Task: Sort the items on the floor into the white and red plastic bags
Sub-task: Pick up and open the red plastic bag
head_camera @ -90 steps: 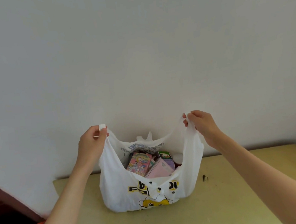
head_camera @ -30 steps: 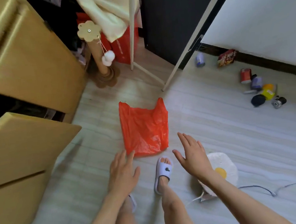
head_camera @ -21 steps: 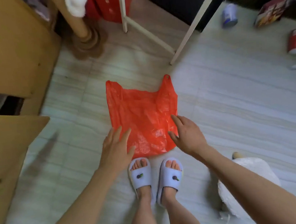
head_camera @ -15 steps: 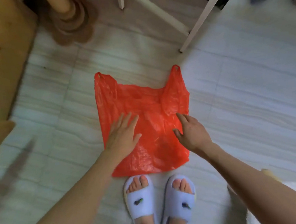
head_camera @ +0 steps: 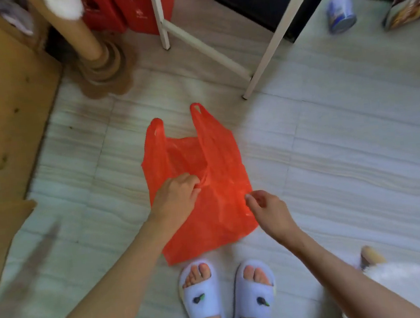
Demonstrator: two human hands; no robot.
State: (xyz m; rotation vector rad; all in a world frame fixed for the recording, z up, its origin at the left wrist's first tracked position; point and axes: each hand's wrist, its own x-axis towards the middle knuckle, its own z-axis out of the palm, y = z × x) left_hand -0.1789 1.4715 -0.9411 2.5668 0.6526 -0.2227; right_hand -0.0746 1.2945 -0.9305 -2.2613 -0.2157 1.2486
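Thin red plastic bag flat on pale striped floor tiles, just beyond two lilac slippers, handles pointing away. Left hand on the bag's middle, fingers curled, pinching a gathered fold of the film. Right hand at the bag's right edge, fingertips drawn together; whether gripping the plastic, cannot tell. Far right of the bag, blue-and-white can and snack packet, blurred.

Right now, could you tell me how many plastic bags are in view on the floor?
1: the red plastic bag lies on the floor in front of the slippers, the left hand pinching its middle and the right hand at its right edge. No white bag is in view.
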